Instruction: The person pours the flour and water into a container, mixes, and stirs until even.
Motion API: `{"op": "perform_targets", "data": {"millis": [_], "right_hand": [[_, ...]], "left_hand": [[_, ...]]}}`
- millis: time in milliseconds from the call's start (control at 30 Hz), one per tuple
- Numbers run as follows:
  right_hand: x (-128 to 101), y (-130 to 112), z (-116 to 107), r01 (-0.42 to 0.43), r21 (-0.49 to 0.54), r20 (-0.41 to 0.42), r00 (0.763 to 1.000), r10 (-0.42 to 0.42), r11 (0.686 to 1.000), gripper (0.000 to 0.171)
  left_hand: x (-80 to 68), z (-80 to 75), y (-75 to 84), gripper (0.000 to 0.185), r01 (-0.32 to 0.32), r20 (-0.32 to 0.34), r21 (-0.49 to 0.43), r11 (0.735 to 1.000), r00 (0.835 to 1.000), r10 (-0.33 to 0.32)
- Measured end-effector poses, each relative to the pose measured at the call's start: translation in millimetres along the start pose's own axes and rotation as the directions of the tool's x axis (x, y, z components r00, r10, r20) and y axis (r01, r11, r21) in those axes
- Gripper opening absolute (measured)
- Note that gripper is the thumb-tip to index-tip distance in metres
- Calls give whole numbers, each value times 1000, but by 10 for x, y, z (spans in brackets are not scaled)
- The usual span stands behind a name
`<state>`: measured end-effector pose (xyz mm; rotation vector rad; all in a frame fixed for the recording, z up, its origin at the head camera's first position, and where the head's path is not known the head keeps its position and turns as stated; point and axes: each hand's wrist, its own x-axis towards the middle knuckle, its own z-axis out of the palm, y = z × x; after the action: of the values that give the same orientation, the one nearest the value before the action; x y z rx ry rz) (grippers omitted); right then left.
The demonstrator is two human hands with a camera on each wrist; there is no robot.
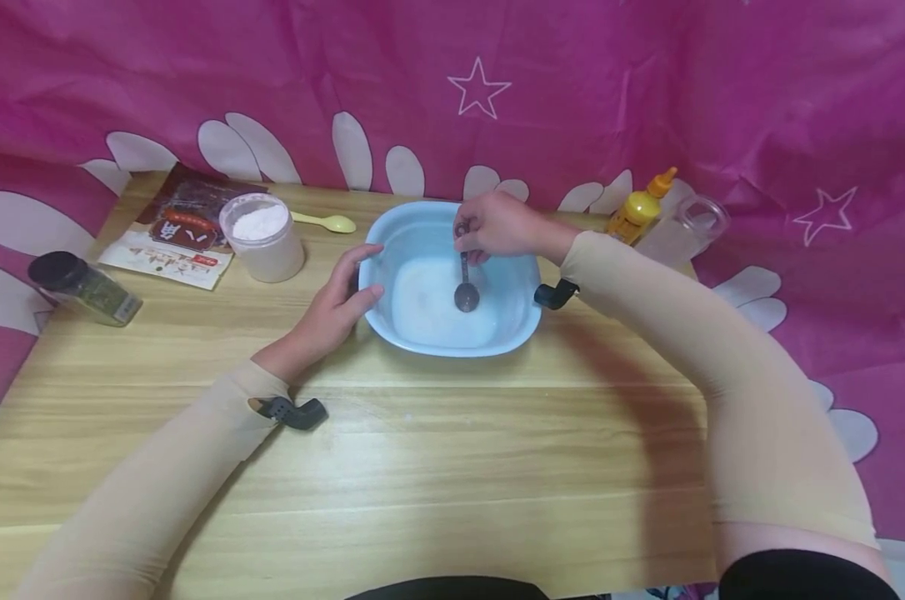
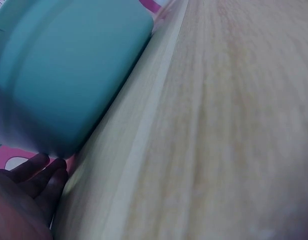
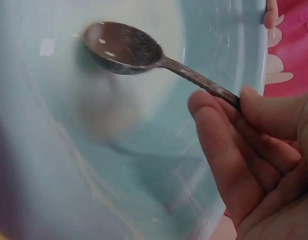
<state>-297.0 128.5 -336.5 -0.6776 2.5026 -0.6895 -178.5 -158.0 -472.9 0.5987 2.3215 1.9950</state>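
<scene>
A light blue basin (image 1: 415,242) stands on the wooden table (image 1: 452,433) with a white mass (image 1: 430,312) on its bottom. My right hand (image 1: 497,227) pinches the handle of a dark metal spoon (image 1: 466,293), whose bowl hangs low inside the basin. The right wrist view shows the spoon (image 3: 123,47) held between thumb and fingers (image 3: 219,145) over the basin's inner wall (image 3: 68,175). My left hand (image 1: 340,304) rests against the basin's left outer side. In the left wrist view its fingers (image 2: 41,175) lie fairly straight beside the basin's wall (image 2: 68,75).
At the back left stand an open jar of white powder (image 1: 263,236), a pale yellow plastic spoon (image 1: 325,222), a printed packet (image 1: 175,229) and a dark-capped spice jar (image 1: 85,287) on its side. A yellow squeeze bottle (image 1: 640,208) and a clear container (image 1: 681,229) sit back right. Pink cloth surrounds the table.
</scene>
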Motion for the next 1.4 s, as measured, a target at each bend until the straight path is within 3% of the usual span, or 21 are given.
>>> {"op": "perform_targets", "data": {"millis": [167, 367, 600, 733, 867, 933, 1033, 1200, 1300, 1400], "right_hand": [[3, 6, -23, -20, -44, -48, 999, 18, 999, 10], [10, 6, 6, -17, -13, 33, 999, 18, 1000, 11], [-1, 10, -20, -27, -93, -67, 998, 20, 995, 9], [-39, -51, 27, -26, -53, 37, 999, 28, 998, 8], [-29, -181, 169, 34, 36, 117, 992, -38, 999, 9], [14, -233, 227, 68, 69, 96, 993, -75, 995, 9], [94, -267, 246, 74, 81, -3, 997, -74, 994, 11], [110, -209, 131, -46, -26, -150, 988, 42, 999, 12], [60, -195, 92, -74, -81, -101, 993, 66, 994, 11], [31, -245, 133, -36, -39, 19, 999, 37, 999, 10]], "left_hand": [[-2, 4, -8, 61, 8, 3, 4, 1000, 1000, -8], [-1, 0, -6, 60, 6, 2, 7, 1000, 1000, -6], [-6, 1, -9, 60, 8, 4, -1, 1000, 1000, -8], [-5, 1, -5, 60, 4, 1, 9, 1000, 1000, -4], [-9, -6, 1, 60, -4, 1, 3, 1000, 1000, 4], [-18, -10, -3, 60, -8, -1, -6, 1000, 1000, 8], [-30, -12, -17, 60, -8, -12, -11, 1000, 1000, 8], [-18, -6, -20, 60, 2, -4, 14, 1000, 1000, -2], [-5, -7, -6, 60, 7, 7, 25, 1000, 1000, -7], [-6, -11, -4, 60, 9, 3, 4, 1000, 1000, -9]]}}
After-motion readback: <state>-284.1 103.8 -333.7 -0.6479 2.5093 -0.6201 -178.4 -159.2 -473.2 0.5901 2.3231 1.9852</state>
